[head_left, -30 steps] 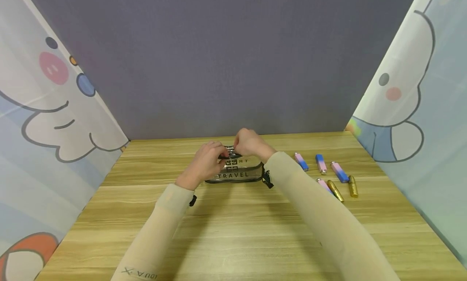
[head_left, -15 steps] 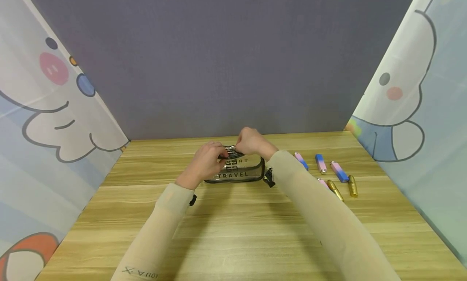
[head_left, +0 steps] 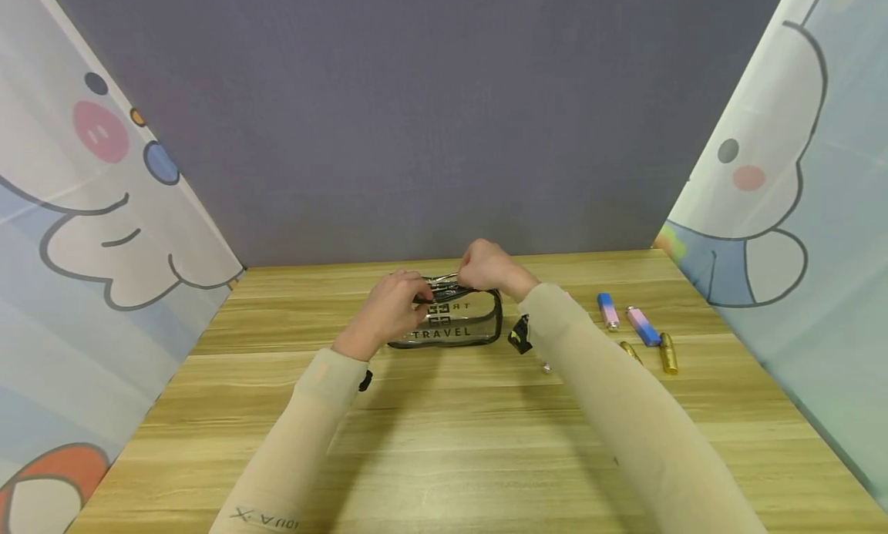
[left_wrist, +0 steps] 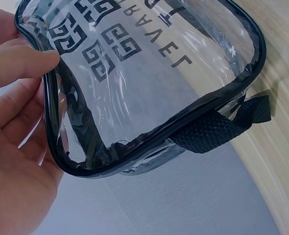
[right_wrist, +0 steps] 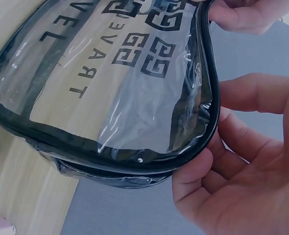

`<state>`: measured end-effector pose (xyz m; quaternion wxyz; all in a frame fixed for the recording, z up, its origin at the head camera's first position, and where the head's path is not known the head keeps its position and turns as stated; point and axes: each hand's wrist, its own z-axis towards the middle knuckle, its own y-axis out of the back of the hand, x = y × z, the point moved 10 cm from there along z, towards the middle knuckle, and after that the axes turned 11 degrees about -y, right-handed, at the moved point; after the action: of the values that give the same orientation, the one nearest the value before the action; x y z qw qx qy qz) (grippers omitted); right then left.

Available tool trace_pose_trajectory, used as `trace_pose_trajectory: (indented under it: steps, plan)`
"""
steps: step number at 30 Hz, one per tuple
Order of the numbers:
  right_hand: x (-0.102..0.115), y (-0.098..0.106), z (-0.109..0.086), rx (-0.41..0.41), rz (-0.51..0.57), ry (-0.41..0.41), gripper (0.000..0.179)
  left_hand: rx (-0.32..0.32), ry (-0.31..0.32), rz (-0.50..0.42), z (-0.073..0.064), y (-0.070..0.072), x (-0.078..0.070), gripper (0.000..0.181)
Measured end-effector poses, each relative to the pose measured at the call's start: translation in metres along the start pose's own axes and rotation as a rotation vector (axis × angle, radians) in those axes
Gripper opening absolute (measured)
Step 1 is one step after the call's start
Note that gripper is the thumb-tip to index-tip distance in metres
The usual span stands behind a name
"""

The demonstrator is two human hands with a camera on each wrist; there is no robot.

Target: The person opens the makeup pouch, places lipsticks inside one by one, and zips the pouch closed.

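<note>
A clear toiletry bag [head_left: 444,334] with black piping, black square logos and the word TRAVEL stands on the wooden table, near its back edge. My left hand [head_left: 391,310] pinches the top rim left of the middle; in the left wrist view the thumb lies on the near side of the bag [left_wrist: 134,93], with fingers behind. With thumb and fingers, my right hand [head_left: 489,268] pinches the top edge farther right, where it bows up beside a gap. The right wrist view shows these fingertips at the piping of the bag [right_wrist: 139,107]; any zip pull there is hidden.
To the right lie pink-and-blue tubes [head_left: 644,326] and gold tubes [head_left: 668,354], some partly hidden by the right sleeve [head_left: 603,380]. A grey panel [head_left: 444,133] rises behind the table [head_left: 430,457]. Printed cloths [head_left: 749,210] hang at both sides.
My right hand has slid rightward along the bag's top edge, and the gap between the hands has widened. The left hand stays put. The right sleeve now covers more of the tubes.
</note>
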<state>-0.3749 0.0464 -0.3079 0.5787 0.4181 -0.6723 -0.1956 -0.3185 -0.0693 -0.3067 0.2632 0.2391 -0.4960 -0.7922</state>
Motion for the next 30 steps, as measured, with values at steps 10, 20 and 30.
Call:
trace_pose_trajectory:
  steps: [10,20,30]
  plan:
    - [-0.005,0.005,-0.003,-0.013,0.017,0.014,0.040,0.003,0.005,-0.012,-0.001,-0.001,0.001,0.010]
    - [-0.015,0.012,-0.005,0.002,0.096,0.018,0.038,0.003,0.014,-0.022,-0.001,-0.001,0.002,0.011]
    - [-0.028,0.017,-0.005,-0.009,0.112,0.002,0.025,0.009,0.014,-0.029,-0.002,-0.001,0.000,0.011]
